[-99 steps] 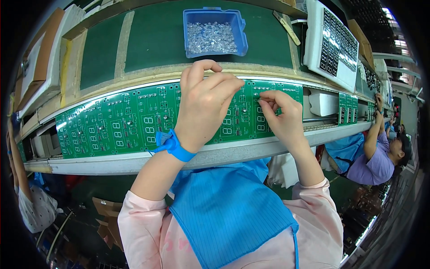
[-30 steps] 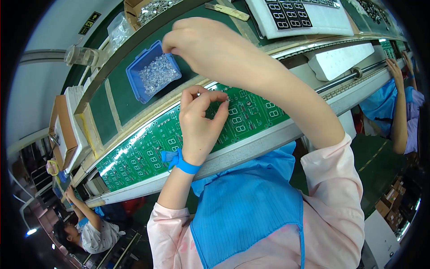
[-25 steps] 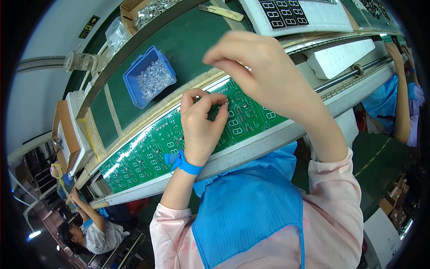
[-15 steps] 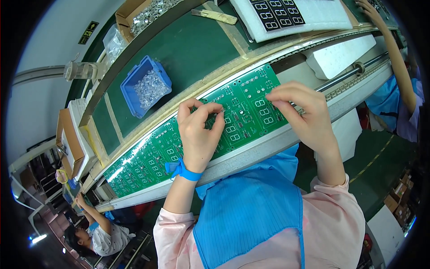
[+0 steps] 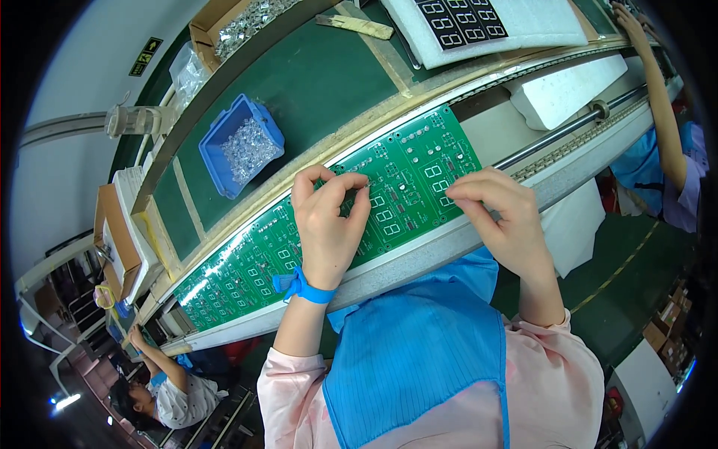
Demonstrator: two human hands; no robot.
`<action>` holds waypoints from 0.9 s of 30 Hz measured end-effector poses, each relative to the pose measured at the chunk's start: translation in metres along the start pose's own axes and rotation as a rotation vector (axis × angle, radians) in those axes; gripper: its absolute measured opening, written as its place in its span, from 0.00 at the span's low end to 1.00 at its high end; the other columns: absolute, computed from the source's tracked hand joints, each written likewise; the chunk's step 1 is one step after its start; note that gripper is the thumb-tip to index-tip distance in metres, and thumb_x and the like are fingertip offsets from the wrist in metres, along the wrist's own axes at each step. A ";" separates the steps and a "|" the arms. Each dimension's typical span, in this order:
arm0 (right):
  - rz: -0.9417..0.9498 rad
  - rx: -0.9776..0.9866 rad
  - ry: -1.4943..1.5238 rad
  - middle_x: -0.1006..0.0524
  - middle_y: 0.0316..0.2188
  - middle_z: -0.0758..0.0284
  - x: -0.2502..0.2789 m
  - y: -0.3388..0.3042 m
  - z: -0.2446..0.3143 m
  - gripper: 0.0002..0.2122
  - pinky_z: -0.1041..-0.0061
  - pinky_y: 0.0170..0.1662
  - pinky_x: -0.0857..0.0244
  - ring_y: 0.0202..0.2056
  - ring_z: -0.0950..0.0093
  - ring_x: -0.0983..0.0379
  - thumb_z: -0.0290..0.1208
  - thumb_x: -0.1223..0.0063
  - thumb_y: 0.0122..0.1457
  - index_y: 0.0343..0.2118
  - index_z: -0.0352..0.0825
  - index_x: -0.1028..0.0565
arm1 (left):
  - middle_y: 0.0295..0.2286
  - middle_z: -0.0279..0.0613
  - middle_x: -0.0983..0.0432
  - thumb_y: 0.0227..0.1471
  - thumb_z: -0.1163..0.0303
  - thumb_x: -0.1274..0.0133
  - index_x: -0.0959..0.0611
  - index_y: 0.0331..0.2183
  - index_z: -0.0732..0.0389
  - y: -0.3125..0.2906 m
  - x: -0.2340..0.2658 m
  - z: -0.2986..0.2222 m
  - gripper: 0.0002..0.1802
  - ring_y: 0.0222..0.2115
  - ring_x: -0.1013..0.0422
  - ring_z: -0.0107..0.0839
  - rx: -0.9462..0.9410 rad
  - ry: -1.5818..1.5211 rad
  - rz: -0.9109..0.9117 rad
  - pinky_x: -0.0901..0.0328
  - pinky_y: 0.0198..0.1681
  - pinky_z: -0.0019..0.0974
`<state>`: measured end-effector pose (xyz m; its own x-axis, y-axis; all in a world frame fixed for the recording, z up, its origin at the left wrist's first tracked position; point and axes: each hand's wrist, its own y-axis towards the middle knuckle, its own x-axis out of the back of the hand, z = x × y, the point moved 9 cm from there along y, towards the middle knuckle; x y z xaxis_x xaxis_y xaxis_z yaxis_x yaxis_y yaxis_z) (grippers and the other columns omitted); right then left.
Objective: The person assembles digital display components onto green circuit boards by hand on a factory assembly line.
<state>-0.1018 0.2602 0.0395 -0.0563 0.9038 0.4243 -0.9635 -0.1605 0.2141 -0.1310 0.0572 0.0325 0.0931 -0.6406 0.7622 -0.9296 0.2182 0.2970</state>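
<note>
A long green circuit board panel (image 5: 410,153), with white digit outlines and small parts on it, lies along the rail before me. Above its middle is my left hand (image 5: 326,224), thumb and forefinger pinched; whatever they hold is too small to name. A blue wrist strap (image 5: 309,286) circles that wrist. My right hand (image 5: 502,217) hovers at the panel's right end, fingertips pinched close to a printed digit; anything between them is hidden. Beyond the panel, a blue bin (image 5: 216,159) contains many small clear parts (image 5: 250,150).
A white foam tray (image 5: 523,34) with black digit displays lies at the back. Near it is a tape-wrapped tool (image 5: 354,27). A cardboard box (image 5: 200,36) of clear parts stands far left. A metal rod (image 5: 550,141) and chain run rightward. Other people work at both sides.
My right hand has moved down and slightly left, from the panel's upper right to lower digits. My left hand stays nearly in place, still pinched.
</note>
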 end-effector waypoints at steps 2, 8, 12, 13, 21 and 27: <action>0.019 0.007 0.003 0.21 0.32 0.60 -0.004 -0.001 0.002 0.06 0.72 0.37 0.30 0.34 0.65 0.23 0.17 0.44 0.54 0.35 0.29 0.22 | 0.29 0.40 0.27 0.39 0.80 0.36 0.15 0.28 0.61 0.001 0.000 -0.001 0.09 0.34 0.30 0.33 -0.007 0.002 0.001 0.34 0.34 0.33; 0.006 0.006 0.043 0.21 0.32 0.62 -0.007 -0.005 0.002 0.06 0.74 0.37 0.30 0.34 0.68 0.24 0.18 0.44 0.54 0.35 0.30 0.21 | 0.25 0.37 0.24 0.39 0.79 0.37 0.16 0.28 0.59 0.001 -0.001 -0.002 0.09 0.35 0.31 0.35 -0.028 -0.028 0.003 0.36 0.38 0.37; -0.043 -0.160 0.229 0.22 0.32 0.63 -0.009 -0.008 -0.010 0.05 0.78 0.37 0.31 0.34 0.73 0.24 0.18 0.44 0.56 0.35 0.29 0.20 | 0.23 0.36 0.24 0.40 0.79 0.38 0.16 0.29 0.59 0.002 0.001 -0.006 0.09 0.35 0.32 0.36 -0.040 -0.031 0.005 0.39 0.40 0.41; -0.092 -0.200 0.310 0.22 0.32 0.64 -0.007 -0.010 -0.016 0.05 0.80 0.37 0.32 0.34 0.74 0.24 0.19 0.44 0.56 0.35 0.29 0.20 | 0.23 0.36 0.24 0.40 0.79 0.38 0.16 0.29 0.59 0.003 0.000 -0.006 0.09 0.35 0.32 0.36 -0.040 -0.033 0.004 0.39 0.40 0.41; -0.118 -0.212 0.329 0.22 0.33 0.63 -0.011 -0.012 -0.017 0.06 0.80 0.38 0.32 0.34 0.75 0.24 0.18 0.44 0.55 0.36 0.29 0.20 | 0.23 0.38 0.24 0.40 0.79 0.39 0.16 0.30 0.60 0.006 -0.004 -0.007 0.10 0.34 0.31 0.38 -0.053 -0.012 0.030 0.39 0.40 0.41; -0.104 -0.250 0.442 0.22 0.33 0.64 -0.017 -0.019 -0.025 0.06 0.80 0.39 0.31 0.35 0.78 0.25 0.18 0.45 0.57 0.37 0.28 0.21 | 0.26 0.36 0.21 0.40 0.78 0.39 0.17 0.30 0.60 0.010 -0.004 -0.020 0.09 0.36 0.32 0.38 -0.106 0.161 0.067 0.38 0.42 0.41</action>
<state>-0.0889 0.2579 0.0066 -0.0096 0.9999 -0.0116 -0.9999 -0.0097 -0.0040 -0.1338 0.0769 0.0442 0.0963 -0.4978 0.8619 -0.8939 0.3376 0.2949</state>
